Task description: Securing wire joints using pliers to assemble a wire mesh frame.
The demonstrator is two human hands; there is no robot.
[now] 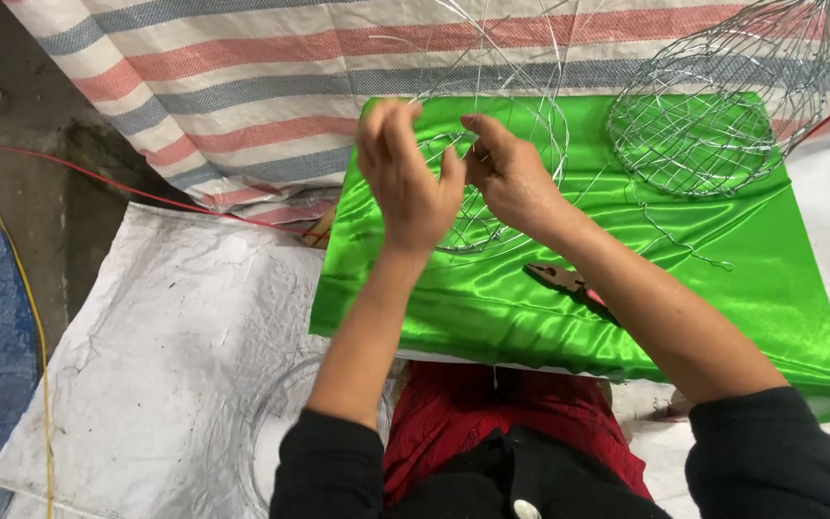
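Both hands are raised over a shiny green cloth (722, 279) that covers a low surface. My left hand (405, 178) and my right hand (506, 173) meet on a thin silver wire frame (521, 135), fingers pinching its strands. The frame's loops stand up from the cloth behind my fingers. A finished wire mesh basket (713, 115) rests at the cloth's far right. Pliers (564, 282) with dark handles lie on the cloth under my right forearm, partly hidden by it.
A striped red, blue and white tarp (242, 86) lies behind the cloth. A white woven sheet (165, 356) covers the floor at left. A red cable (98, 178) and a yellow cable (26, 288) run over the dark floor. Loose wire (684, 242) lies on the cloth.
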